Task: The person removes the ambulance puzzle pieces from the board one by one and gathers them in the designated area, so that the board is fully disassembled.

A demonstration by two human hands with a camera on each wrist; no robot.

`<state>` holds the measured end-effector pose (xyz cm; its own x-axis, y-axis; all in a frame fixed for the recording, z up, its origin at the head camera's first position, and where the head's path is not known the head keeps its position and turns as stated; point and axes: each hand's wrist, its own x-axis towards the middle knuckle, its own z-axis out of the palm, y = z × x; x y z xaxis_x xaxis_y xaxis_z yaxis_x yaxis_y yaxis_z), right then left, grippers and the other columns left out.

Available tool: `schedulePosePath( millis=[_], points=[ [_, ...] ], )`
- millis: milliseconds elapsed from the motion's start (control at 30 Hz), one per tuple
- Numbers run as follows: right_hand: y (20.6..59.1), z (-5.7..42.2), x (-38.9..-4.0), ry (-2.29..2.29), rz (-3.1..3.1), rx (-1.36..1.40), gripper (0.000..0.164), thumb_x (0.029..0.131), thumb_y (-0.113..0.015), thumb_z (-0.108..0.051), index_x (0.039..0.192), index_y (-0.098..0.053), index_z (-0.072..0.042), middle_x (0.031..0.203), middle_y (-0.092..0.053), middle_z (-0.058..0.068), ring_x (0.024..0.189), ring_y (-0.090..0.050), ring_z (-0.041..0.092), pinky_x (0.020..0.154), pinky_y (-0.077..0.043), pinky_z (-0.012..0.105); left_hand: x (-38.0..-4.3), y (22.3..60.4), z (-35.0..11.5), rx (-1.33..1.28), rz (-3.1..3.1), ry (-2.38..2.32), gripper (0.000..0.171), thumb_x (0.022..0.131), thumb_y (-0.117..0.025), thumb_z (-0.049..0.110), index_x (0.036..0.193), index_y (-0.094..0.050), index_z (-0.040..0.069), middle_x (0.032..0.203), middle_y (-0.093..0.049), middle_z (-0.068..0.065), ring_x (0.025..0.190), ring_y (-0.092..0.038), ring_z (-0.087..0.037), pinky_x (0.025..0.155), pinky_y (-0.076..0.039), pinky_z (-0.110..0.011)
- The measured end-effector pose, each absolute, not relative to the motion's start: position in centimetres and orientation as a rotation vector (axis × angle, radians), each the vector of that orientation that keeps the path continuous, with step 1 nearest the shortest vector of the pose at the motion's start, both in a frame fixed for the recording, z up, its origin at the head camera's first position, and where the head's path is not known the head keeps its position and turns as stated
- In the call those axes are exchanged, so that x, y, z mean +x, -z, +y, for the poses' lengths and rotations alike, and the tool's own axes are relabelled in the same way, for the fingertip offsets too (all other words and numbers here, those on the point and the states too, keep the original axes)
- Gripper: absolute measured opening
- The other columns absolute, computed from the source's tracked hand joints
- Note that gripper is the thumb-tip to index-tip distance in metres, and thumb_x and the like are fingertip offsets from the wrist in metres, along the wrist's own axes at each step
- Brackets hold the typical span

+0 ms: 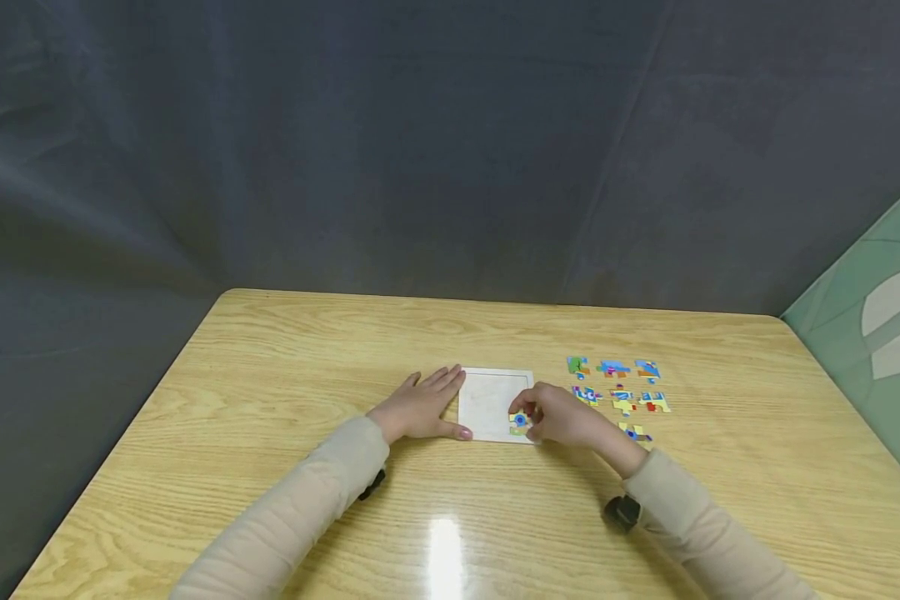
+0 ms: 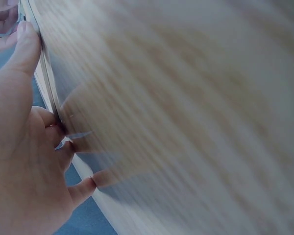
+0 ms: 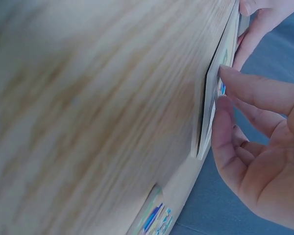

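A white square puzzle tray (image 1: 487,404) with a raised border lies on the table. My left hand (image 1: 425,406) rests at the tray's left side, fingers spread, fingertips on the upper left border and thumb by the lower left corner. In the left wrist view the thumb (image 2: 27,46) lies along the tray's edge. My right hand (image 1: 558,414) pinches a jigsaw piece (image 1: 520,421), blue, yellow and green, over the tray's lower right part. In the right wrist view the thumb and fingertips of the right hand (image 3: 264,132) are close around the piece, which they mostly hide.
Several colourful jigsaw pieces lie in loose rows right of the tray, among them a green and blue one (image 1: 577,366), a yellow one (image 1: 622,403) and one nearest my right wrist (image 1: 633,432). The wooden table (image 1: 307,350) ends at a dark curtain (image 1: 420,167).
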<state>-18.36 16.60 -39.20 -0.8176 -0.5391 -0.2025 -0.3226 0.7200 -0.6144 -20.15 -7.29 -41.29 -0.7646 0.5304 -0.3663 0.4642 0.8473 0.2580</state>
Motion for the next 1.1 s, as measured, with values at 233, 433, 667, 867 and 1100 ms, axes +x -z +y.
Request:
schedulePosePath(
  millis=[233,433,667,867,1100],
  points=[
    [39.0,16.7,-18.4,0.800,2.550,-0.633,0.031,0.079,-0.062,0.012,0.106,-0.068,-0.004,0.086,-0.062,0.008,0.074,-0.050,0.014,0.063,-0.043,0.024,-20.1,41.2,-7.3,0.739,2.592,-0.214,0.095,0.087,-0.049,0.067,0.155,-0.006,0.016,0.163,0.000,0.003,0.151,-0.004,-0.017,0.123,-0.008,-0.050],
    [38.8,16.7,-18.2,0.850,2.538,-0.590,0.034,0.085,-0.059,0.009,0.117,-0.062,0.000,0.088,-0.062,0.010,0.073,-0.053,0.013,0.062,-0.044,0.023,-20.2,41.3,-7.3,0.735,2.593,-0.208,0.095,0.086,-0.048,0.067,0.155,-0.006,0.017,0.163,0.000,0.003,0.151,-0.005,-0.017,0.123,-0.008,-0.049],
    [38.2,16.7,-18.0,0.864,2.594,-0.606,0.020,0.085,-0.060,0.007,0.103,-0.067,0.000,0.082,-0.061,0.010,0.074,-0.057,0.013,0.064,-0.046,0.024,-20.0,41.0,-7.3,0.735,2.588,-0.218,0.095,0.087,-0.049,0.066,0.155,-0.005,0.017,0.163,0.001,0.003,0.151,-0.004,-0.017,0.123,-0.008,-0.049],
    [38.1,17.0,-18.0,0.934,2.587,-0.649,0.019,0.086,-0.057,0.010,0.097,-0.068,-0.001,0.080,-0.062,0.008,0.074,-0.056,0.013,0.065,-0.048,0.023,-20.1,41.1,-7.3,0.732,2.588,-0.226,0.095,0.086,-0.050,0.066,0.155,-0.006,0.017,0.163,0.000,0.003,0.151,-0.005,-0.017,0.123,-0.008,-0.049],
    [37.3,17.6,-18.0,1.006,2.563,-0.681,0.022,0.084,-0.056,0.013,0.099,-0.068,0.002,0.080,-0.061,0.009,0.075,-0.059,0.018,0.067,-0.053,0.029,-20.1,41.2,-7.3,0.733,2.581,-0.217,0.097,0.086,-0.050,0.066,0.155,-0.004,0.016,0.163,0.002,0.003,0.151,-0.003,-0.017,0.123,-0.007,-0.049]
  ],
)
